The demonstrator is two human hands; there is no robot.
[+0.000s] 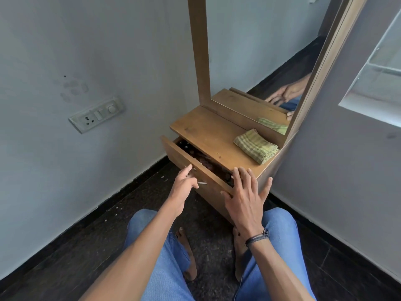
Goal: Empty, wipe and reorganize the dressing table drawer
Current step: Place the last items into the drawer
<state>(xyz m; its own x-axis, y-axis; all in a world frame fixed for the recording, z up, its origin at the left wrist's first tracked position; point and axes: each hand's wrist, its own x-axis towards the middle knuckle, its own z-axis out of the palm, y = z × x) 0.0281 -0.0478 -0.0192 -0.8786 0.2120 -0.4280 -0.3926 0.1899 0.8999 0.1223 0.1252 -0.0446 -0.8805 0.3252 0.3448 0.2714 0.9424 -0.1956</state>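
Now left hand (184, 184) grips the brown wooden drawer's (173, 151) silver metal handle (202, 183). At three o'clock, right hand (245, 197) rests flat, fingers spread.

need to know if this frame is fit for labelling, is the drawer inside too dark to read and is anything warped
head view: drawer interior in deep shadow, only dim rounded shapes show; head view: the wide-angle lens tilts and bows the mirror frame and walls; light soft and even, no glare on the mirror glass
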